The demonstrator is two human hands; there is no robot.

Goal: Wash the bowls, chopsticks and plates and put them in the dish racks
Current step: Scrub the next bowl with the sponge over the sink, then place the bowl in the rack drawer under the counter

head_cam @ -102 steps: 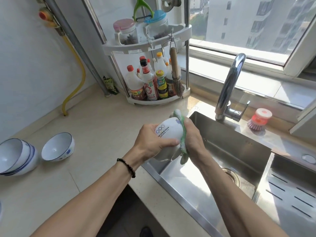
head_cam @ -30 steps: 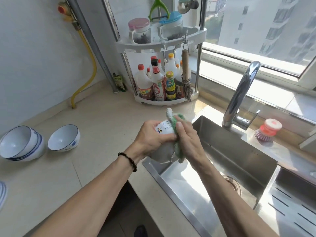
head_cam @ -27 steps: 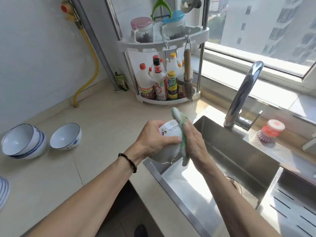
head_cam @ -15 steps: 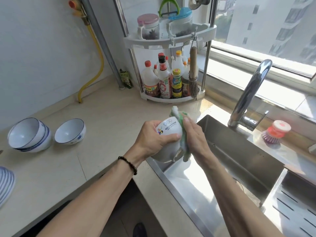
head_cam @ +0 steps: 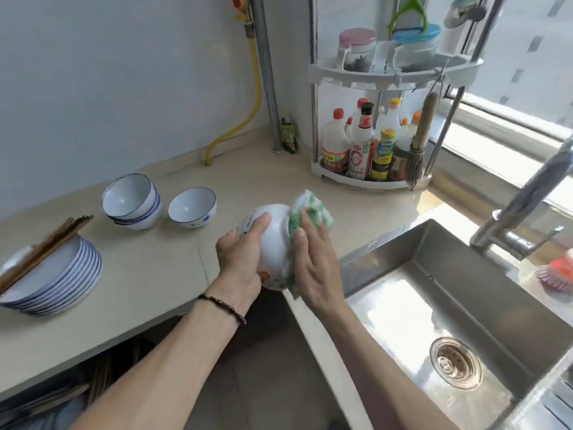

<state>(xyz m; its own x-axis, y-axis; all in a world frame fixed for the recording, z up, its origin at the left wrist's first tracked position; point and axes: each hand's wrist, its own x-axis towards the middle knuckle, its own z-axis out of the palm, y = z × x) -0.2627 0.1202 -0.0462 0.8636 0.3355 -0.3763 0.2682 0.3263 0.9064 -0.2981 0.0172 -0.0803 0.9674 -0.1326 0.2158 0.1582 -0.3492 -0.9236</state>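
My left hand [head_cam: 240, 257] grips a white printed bowl [head_cam: 274, 240], held on its side above the counter's corner, just left of the sink [head_cam: 459, 305]. My right hand [head_cam: 313, 265] presses a green and white sponge cloth [head_cam: 310, 214] against the bowl's right side, fingers fairly straight. On the counter to the left stand a stack of blue-rimmed bowls [head_cam: 133, 201] and a single bowl [head_cam: 192, 207]. Farther left, chopsticks [head_cam: 43, 246] lie across a stack of blue-rimmed plates [head_cam: 55, 277].
A corner shelf [head_cam: 372, 178] with sauce bottles and a hanging brush stands at the back. The faucet [head_cam: 521, 206] rises at the right, with a red dish brush [head_cam: 558, 271] beside it. A drain [head_cam: 455, 363] sits in the sink floor. A yellow hose [head_cam: 245, 119] runs down the wall.
The view has swung left and down, bringing the plates and chopsticks into sight. The bowl and both hands have shifted left, from over the sink's corner to above the counter edge.
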